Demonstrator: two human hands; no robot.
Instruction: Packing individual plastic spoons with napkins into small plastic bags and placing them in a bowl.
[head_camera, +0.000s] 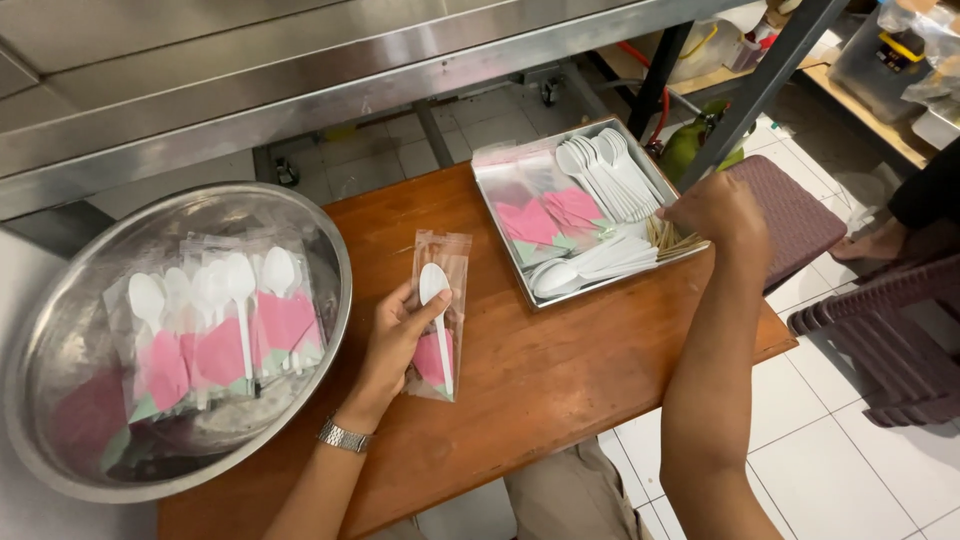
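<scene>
The left hand (392, 340) had its fingers clamped on a clear plastic packet (440, 315), thumb pressed across the front. Inside it you could see a white plastic spoon (436, 310) and a folded pink napkin (433, 358). The packet sat just above the wooden table (560, 370), roughly mid-table, between the bowl and the tray.

The right hand (718, 212) was over at the near right corner of the metal tray (520, 275), curled down onto a bunch of thin wooden sticks (668, 238). The back of the hand covered its fingers, so I honestly couldn't tell whether it was pinching any or just resting there. Most of the sticks were hidden under it too.

The tray also held loose white spoons (605, 175) fanned at the back, more of them at the front, and empty-looking packets with pink napkins (540, 215). Hard to count any of it.

On the left, a big steel bowl (60, 330) held finished packets (210, 335) piled up, glare blurring the lower ones. Its left edge ran off the shot. A wristwatch (345, 436) was on the left wrist.
</scene>
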